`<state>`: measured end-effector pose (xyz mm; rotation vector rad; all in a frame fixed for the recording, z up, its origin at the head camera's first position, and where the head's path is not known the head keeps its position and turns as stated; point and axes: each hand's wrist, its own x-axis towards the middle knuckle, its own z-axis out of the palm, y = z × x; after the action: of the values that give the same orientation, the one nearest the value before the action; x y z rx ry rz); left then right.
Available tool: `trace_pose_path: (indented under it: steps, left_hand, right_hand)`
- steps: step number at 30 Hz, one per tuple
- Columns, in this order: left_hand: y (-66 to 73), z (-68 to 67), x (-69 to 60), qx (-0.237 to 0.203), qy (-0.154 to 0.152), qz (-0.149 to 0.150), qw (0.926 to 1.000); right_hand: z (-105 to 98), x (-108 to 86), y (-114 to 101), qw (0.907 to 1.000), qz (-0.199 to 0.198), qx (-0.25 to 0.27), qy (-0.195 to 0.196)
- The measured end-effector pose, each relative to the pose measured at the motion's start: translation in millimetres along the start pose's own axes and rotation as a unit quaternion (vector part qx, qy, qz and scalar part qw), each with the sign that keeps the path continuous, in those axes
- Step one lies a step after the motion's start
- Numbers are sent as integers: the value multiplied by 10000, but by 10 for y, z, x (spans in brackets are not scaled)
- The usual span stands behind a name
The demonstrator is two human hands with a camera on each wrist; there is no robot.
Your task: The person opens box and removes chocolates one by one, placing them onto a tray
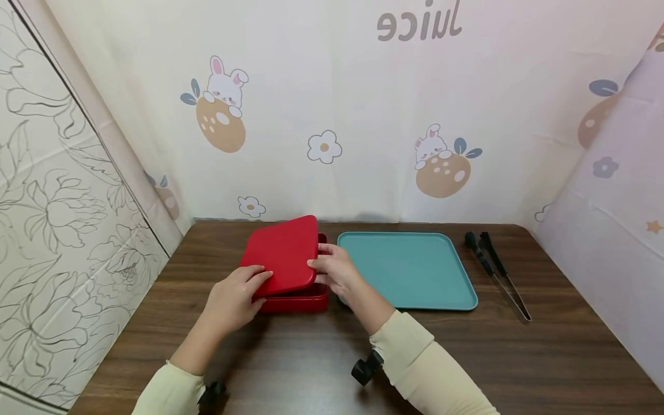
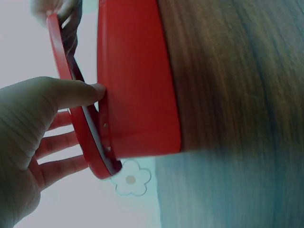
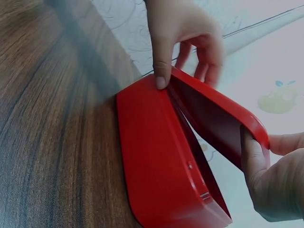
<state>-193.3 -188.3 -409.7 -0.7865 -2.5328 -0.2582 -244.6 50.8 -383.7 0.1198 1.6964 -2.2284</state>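
A red rectangular lid (image 1: pixel 282 253) sits tilted over a red box (image 1: pixel 295 304), its right side raised so a dark gap shows beneath. My right hand (image 1: pixel 338 270) pinches the lid's raised right edge between thumb and fingers. At the front left corner, my left hand (image 1: pixel 233 300) holds the lid's lower side, fingers over its top. The left thumb (image 3: pixel 161 81) touches the box's rim in the right wrist view. From the left wrist, the box wall (image 2: pixel 137 85) stands on the table, with the lid (image 2: pixel 83 128) angled away from it. The box's contents are hidden.
A teal tray (image 1: pixel 404 271) lies just right of the box. Farther right are black-tipped metal tongs (image 1: pixel 498 274), lying spread on the wooden table (image 1: pixel 311 351). A printed curtain (image 1: pixel 332 184) hangs behind the table's back edge, with another patterned sheet (image 1: pixel 57 219) at left.
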Motion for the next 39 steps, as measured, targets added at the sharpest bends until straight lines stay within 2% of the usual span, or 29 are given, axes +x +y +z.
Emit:
trace_pose_path:
  steps: [2,4,6,8,9,10,11,14,16,17,18,19,22,25,27,29,31,34,36,39]
  left_hand:
    - [-12,-23,-38,-313,48,-410,9987]
    - [-28,-39,-63,-831,90,-930,9921]
    - [-43,-54,-75,-1463,153,-1558,9768]
    - [-60,-68,-74,-2040,293,-2266,9519]
    - [-71,-73,-71,-2308,360,-2667,9350]
    - [-82,-80,-68,-2600,435,-3067,9146]
    - [-93,-91,-65,-2929,518,-3445,8904]
    - [-134,-132,-60,-4032,685,-4329,8034]
    - [-169,-158,-63,-4750,692,-4645,7442]
    - [-185,-169,-66,-5065,694,-4719,7184]
    - [-201,-178,-70,-5325,658,-4768,6963]
    - [-217,-186,-77,-5543,609,-4789,6780]
    - [-258,-185,-103,-6176,513,-4699,6287]
    - [-283,-172,-127,-6789,369,-4438,5837]
    - [-290,-161,-141,-7155,322,-4214,5563]
    - [-294,-153,-152,-7433,315,-4002,5351]
    - [-300,-148,-166,-7641,354,-3803,5199]
    - [-303,-139,-176,-7900,510,-3494,5013]
    - [-301,-122,-179,-8090,624,-3247,4860]
    - [-281,-90,-186,-8313,791,-2847,4707]
  right_hand:
    - [-17,-27,-12,10000,-11,13,-18]
    - [-34,-51,-21,10000,-20,33,-22]
    - [-49,-72,-26,10000,-30,87,-27]
    - [-63,-88,-27,9999,-72,134,-64]
    - [-69,-96,-27,9998,-96,158,-89]
    - [-74,-102,-28,9997,-117,183,-114]
    - [-79,-106,-28,9996,-132,212,-138]
    - [-87,-123,-30,9992,-192,286,-202]
    - [-93,-126,-26,9989,-216,340,-235]
    - [-96,-129,-26,9987,-230,367,-258]
    - [-99,-131,-26,9986,-244,390,-276]
    - [-104,-132,-25,9984,-251,414,-294]
    - [-117,-139,-26,9978,-290,478,-353]
    - [-129,-146,-22,9972,-352,522,-399]
    - [-138,-145,-12,9967,-404,549,-434]
    - [-150,-138,10,9960,-437,607,-480]
    - [-165,-127,38,9950,-474,691,-544]
    - [-185,-112,78,9935,-512,822,-593]
    - [-199,-101,100,9929,-536,899,-572]
    - [-216,-93,116,9924,-524,981,-523]
